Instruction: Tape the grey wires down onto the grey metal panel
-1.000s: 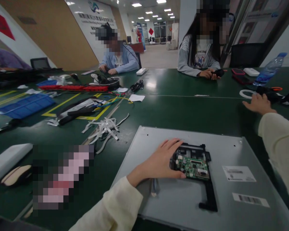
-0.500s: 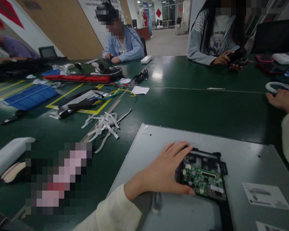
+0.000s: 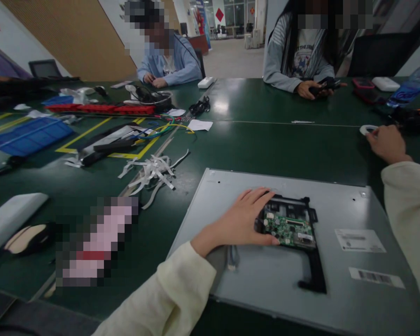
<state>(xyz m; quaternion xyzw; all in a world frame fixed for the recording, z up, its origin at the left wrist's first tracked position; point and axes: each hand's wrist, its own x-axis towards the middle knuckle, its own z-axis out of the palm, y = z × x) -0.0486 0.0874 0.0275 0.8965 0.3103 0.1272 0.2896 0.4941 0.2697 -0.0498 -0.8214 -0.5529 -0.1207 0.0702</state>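
My left hand (image 3: pixel 243 217) grips the left side of a black plastic frame (image 3: pixel 317 268) that carries a green circuit board (image 3: pixel 290 228). Its fingers lie over the top edge and the thumb along the lower edge. Under it is a large grey metal panel (image 3: pixel 262 284) with two white labels (image 3: pixel 360 241) on the right. A short flat cable (image 3: pixel 232 259) lies on the panel below my left wrist. At the far right, my right hand (image 3: pixel 388 142) has its fingers closed on the rim of a white roll of tape (image 3: pixel 367 129) on the table.
White strips (image 3: pixel 154 172) lie heaped left of the panel. Further left are a computer mouse (image 3: pixel 30 238), a white box (image 3: pixel 14 221) and a blue tray (image 3: pixel 30 135). A water bottle (image 3: pixel 411 86) stands beyond my right hand. Two people (image 3: pixel 177 58) sit across the green table (image 3: pixel 245 144).
My view has shifted right, so things appear further left and slightly higher. My left hand keeps its hold on the frame. My right hand stays by the tape roll, now with fingers on its rim.
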